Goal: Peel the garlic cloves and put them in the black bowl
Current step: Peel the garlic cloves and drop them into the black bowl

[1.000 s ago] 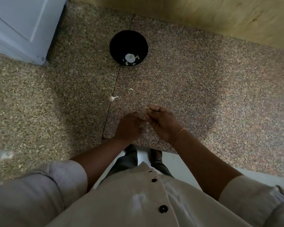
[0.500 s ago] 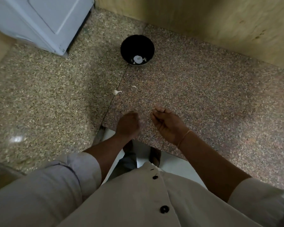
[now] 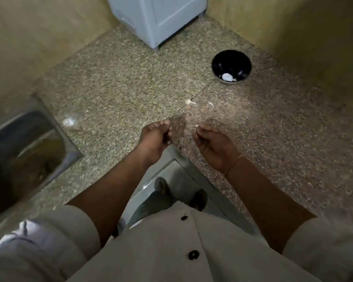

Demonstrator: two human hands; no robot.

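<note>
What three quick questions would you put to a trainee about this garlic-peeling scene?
1. True or false: the black bowl is empty.
2. Where does the loose garlic clove lie? A in the bowl; B on the counter; C on the floor.
3. Fill in: the small piece pinched by the right hand is coloured ____.
Key: 1 false, peeled garlic lies inside; 2 B; 3 white.

speckled stone countertop [image 3: 114, 88] polished smooth with one glare spot, round black bowl [image 3: 228, 60] glossy like glazed ceramic, recessed steel sink [image 3: 55, 127] dull brushed metal, pale blue-grey cabinet [image 3: 161, 19] smooth satin paint, beige button-front shirt [image 3: 151, 251] matt woven cloth.
</note>
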